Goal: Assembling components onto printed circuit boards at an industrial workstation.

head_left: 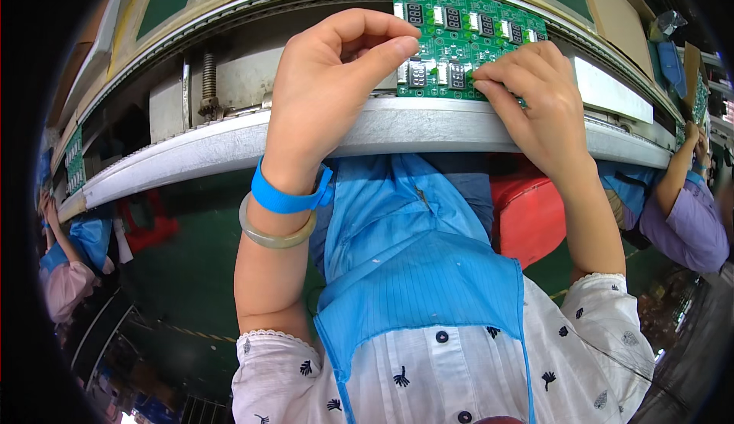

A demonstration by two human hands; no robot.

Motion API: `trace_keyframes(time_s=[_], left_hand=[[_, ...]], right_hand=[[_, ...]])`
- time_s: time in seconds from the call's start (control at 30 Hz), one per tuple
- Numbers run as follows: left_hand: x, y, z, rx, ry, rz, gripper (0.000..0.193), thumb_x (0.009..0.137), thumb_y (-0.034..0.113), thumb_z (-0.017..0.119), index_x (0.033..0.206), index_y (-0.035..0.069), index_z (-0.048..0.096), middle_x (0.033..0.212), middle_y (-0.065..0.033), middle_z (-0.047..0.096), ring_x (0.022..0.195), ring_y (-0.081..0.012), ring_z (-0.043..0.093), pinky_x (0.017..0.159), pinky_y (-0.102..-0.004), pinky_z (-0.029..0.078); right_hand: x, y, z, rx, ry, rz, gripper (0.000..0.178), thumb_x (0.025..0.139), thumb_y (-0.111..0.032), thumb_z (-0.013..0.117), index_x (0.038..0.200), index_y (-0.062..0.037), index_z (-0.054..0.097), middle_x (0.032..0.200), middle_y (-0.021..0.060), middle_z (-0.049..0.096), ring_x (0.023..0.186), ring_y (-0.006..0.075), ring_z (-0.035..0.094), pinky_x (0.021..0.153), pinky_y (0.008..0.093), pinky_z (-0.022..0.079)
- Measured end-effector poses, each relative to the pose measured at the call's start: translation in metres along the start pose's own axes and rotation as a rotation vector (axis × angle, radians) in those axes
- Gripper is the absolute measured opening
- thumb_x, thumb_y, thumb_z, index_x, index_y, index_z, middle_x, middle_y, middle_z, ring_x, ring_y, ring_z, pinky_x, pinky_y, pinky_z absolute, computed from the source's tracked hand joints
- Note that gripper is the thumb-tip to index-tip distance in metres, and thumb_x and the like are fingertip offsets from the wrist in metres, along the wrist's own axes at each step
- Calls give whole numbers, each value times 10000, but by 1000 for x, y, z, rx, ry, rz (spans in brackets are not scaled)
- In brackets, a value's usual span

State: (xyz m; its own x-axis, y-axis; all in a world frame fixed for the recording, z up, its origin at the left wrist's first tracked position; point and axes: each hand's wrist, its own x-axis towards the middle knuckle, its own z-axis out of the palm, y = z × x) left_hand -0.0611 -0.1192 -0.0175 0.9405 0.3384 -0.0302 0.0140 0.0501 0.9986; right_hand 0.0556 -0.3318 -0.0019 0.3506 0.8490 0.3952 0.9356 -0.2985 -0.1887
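A green circuit board panel [459, 45] lies on the conveyor in front of me. It carries rows of black digit displays [453, 18], white connectors [443, 74] and small green parts. My left hand [325, 80] is over the panel's left edge, thumb and index fingertips pinched together above the board. My right hand [539, 99] is at the panel's lower right, its thumb and index finger close together beside a display in the near row. Whatever either pinch may hold is too small or hidden to make out. A blue strap [284, 193] circles my left wrist.
A silver metal rail [428, 127] runs along the conveyor's near side. Left of the panel stands a coil spring [209, 80]. Another green board [74, 161] is farther left. Co-workers' arms show at far left [57, 229] and right [673, 175]. A red stool [529, 221] stands below.
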Motion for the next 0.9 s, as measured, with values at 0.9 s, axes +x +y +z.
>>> trace_keyframes(time_s=[0.9], left_hand=[[0, 6, -2, -122, 9, -111, 125, 920, 39, 694, 1023, -32, 689, 862, 3, 665, 763, -30, 571, 688, -169, 466]], right_hand=[[2, -11, 2, -34, -33, 65, 78, 792, -109, 751, 867, -91, 742, 848, 33, 669, 877, 243, 593, 752, 372, 424]])
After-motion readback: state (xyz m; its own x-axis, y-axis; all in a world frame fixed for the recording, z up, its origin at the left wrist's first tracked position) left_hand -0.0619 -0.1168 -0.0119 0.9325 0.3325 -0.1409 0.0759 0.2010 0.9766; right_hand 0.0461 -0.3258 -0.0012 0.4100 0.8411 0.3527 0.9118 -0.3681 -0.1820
